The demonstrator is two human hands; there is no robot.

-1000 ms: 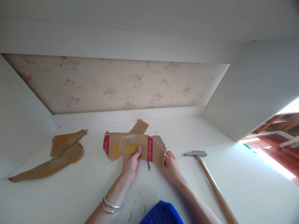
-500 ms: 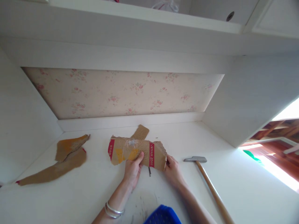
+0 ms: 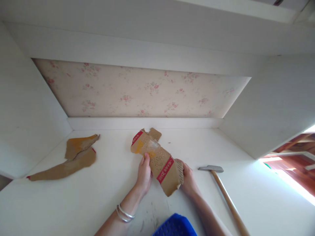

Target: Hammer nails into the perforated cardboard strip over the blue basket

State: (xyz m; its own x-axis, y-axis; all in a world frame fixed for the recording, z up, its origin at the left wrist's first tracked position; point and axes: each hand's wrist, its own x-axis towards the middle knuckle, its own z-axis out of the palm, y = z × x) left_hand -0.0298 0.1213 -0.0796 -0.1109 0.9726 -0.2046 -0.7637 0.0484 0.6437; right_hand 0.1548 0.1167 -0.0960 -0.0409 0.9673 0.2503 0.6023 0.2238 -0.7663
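Between my two hands is a torn piece of cardboard, brown with red printed bands, a yellow patch, clear tape and many small holes. It tilts, its left end high and its right end low. My left hand grips the lower left edge, thumb on top and fingers underneath. At the right end, my right hand closes on the torn edge, its fingertips partly hidden behind the cardboard. Beyond it lies a smaller perforated cardboard scrap, partly covered by the held piece.
Torn cardboard strips lie at the left on the white surface. A hammer with a wooden handle rests at the right. A blue plastic basket stands at the near edge. Side panels and an overhead shelf enclose the space.
The held cardboard has turned clockwise from nearly level to a slant, its right end now lower. My view has shifted slightly. Both hands keep hold.
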